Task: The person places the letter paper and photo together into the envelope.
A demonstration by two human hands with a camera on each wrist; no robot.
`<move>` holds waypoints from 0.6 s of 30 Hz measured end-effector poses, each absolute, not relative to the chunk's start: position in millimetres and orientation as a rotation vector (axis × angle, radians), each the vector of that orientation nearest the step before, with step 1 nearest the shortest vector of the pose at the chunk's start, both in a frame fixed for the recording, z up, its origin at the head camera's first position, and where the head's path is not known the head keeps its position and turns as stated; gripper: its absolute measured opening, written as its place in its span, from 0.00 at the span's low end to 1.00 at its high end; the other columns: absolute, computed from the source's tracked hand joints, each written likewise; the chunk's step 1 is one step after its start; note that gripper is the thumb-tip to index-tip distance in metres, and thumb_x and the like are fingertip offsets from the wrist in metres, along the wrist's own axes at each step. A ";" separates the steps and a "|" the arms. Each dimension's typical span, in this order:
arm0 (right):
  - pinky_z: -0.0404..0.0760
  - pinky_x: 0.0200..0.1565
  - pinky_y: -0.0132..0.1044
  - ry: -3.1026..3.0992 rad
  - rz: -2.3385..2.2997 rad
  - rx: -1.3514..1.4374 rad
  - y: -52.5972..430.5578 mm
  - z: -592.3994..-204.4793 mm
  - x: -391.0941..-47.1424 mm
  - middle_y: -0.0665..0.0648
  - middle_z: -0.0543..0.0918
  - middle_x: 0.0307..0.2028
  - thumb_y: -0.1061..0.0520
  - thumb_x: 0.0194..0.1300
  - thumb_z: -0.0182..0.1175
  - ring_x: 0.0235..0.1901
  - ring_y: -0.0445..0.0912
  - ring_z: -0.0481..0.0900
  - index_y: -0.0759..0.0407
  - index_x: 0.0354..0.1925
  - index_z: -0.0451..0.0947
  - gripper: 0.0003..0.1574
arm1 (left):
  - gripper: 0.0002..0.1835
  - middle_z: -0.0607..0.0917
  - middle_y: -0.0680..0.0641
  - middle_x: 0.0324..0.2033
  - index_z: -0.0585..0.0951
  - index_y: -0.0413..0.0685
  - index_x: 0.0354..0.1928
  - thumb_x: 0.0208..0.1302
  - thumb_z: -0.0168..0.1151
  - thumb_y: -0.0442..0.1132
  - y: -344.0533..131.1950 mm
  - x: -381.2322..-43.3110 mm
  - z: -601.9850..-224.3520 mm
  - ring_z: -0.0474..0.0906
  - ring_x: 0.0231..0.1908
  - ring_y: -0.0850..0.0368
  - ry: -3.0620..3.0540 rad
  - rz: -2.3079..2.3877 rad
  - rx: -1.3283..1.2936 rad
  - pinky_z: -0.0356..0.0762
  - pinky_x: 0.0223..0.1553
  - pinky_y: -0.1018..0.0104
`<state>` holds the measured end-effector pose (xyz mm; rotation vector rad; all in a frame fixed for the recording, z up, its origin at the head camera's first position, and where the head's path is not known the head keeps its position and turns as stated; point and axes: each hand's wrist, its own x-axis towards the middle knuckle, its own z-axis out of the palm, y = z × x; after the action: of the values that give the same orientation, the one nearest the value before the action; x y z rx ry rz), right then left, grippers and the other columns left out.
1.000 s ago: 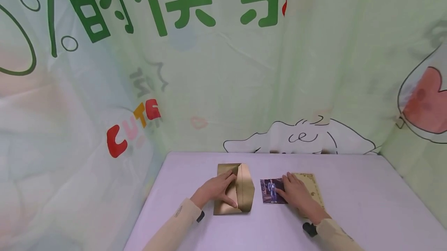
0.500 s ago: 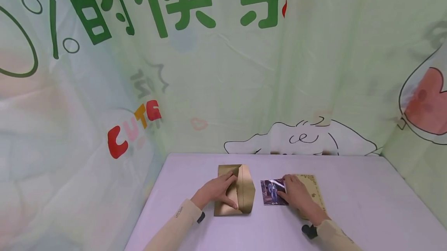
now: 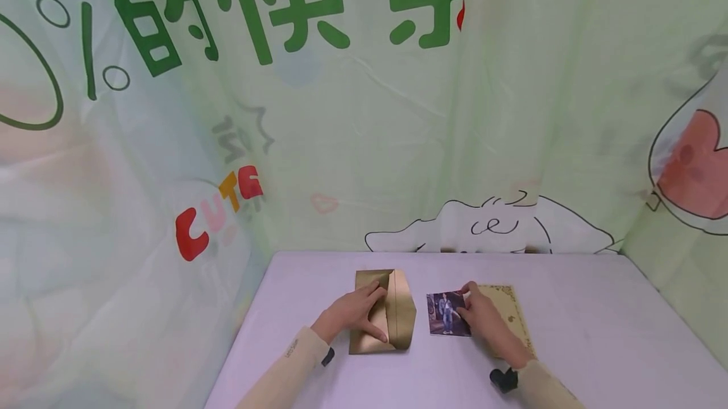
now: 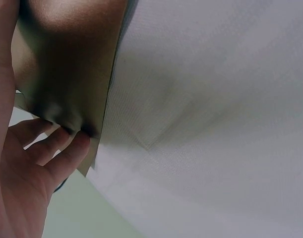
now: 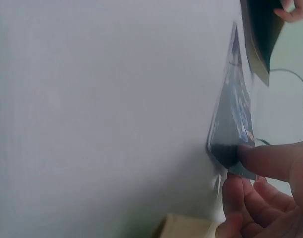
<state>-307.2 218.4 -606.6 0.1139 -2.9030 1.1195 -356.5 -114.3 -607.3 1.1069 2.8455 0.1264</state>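
Observation:
A gold envelope (image 3: 404,311) lies on the table left of centre, its flap spread toward the right. My left hand (image 3: 348,311) rests on it with thumb and fingers spread apart; in the left wrist view the fingertips (image 4: 81,144) touch the envelope near its end. To the right, a photo (image 3: 445,314) of a standing person is pinched at its right edge by my right hand (image 3: 488,320). The right wrist view shows the thumb on the printed face and the fingers behind. Partly hidden under that hand is a cream card (image 3: 512,308) with an ornate border.
The lilac table (image 3: 318,384) ends at a pale green printed curtain (image 3: 364,143) at the back, with curtain on both sides as well. A strip of table separates the envelope from the photo.
My right hand has gone from lying flat over the photo's right edge to pinching it between thumb and fingers. The photo has tilted slightly; my left hand and the envelope stay put.

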 end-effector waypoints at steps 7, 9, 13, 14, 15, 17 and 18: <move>0.76 0.34 0.38 -2.881 1.280 -0.005 234.8 -607.1 -312.6 0.62 0.81 0.37 0.66 0.71 0.53 0.34 0.48 0.77 0.67 0.57 0.70 0.17 | 0.56 0.64 0.41 0.74 0.63 0.60 0.69 0.40 0.66 0.81 -113.9 -352.7 -606.5 0.75 0.65 0.49 2.831 0.126 1.058 0.79 0.58 0.57; 0.75 0.33 0.36 -2.850 1.329 -0.003 239.5 -606.2 -314.2 0.61 0.82 0.36 0.66 0.70 0.53 0.33 0.48 0.76 0.69 0.56 0.71 0.17 | 0.56 0.64 0.40 0.74 0.63 0.60 0.69 0.40 0.66 0.81 -113.8 -351.3 -604.0 0.75 0.65 0.49 2.830 0.132 1.046 0.78 0.59 0.57; 0.75 0.32 0.34 -2.820 1.425 -0.028 248.4 -604.4 -317.6 0.63 0.83 0.37 0.64 0.72 0.53 0.32 0.46 0.77 0.69 0.57 0.71 0.18 | 0.56 0.64 0.40 0.74 0.63 0.60 0.69 0.40 0.67 0.80 -114.1 -349.5 -598.2 0.75 0.64 0.48 2.833 0.144 1.044 0.78 0.58 0.56; 0.76 0.32 0.34 -2.820 1.448 -0.036 250.4 -603.9 -318.5 0.64 0.83 0.37 0.64 0.72 0.53 0.33 0.46 0.77 0.69 0.58 0.71 0.18 | 0.56 0.64 0.39 0.74 0.63 0.60 0.69 0.40 0.67 0.80 -113.9 -349.4 -597.1 0.75 0.64 0.48 2.833 0.148 1.041 0.78 0.59 0.56; 0.76 0.33 0.34 -2.823 1.469 -0.058 252.2 -603.7 -319.3 0.64 0.83 0.38 0.63 0.73 0.52 0.33 0.46 0.77 0.69 0.58 0.71 0.18 | 0.56 0.64 0.39 0.75 0.63 0.60 0.69 0.40 0.67 0.80 -113.8 -349.6 -596.7 0.75 0.64 0.48 2.833 0.149 1.041 0.79 0.59 0.56; 0.76 0.32 0.33 -2.827 1.494 -0.076 255.2 -602.8 -320.7 0.64 0.83 0.37 0.63 0.73 0.52 0.33 0.46 0.77 0.69 0.59 0.70 0.19 | 0.56 0.63 0.40 0.75 0.63 0.61 0.69 0.40 0.67 0.80 -113.4 -350.0 -597.4 0.75 0.65 0.48 2.830 0.151 1.037 0.78 0.59 0.56; 0.76 0.32 0.33 -2.830 1.497 -0.072 256.1 -602.1 -320.9 0.63 0.83 0.36 0.63 0.73 0.52 0.32 0.46 0.77 0.70 0.59 0.70 0.19 | 0.56 0.63 0.40 0.75 0.63 0.61 0.69 0.40 0.67 0.80 -113.0 -350.0 -597.5 0.74 0.65 0.48 2.827 0.154 1.033 0.78 0.59 0.56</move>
<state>-320.9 256.1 -602.1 -0.0717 -2.8303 1.4967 -350.0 -113.0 -597.5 1.0328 2.8270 0.1536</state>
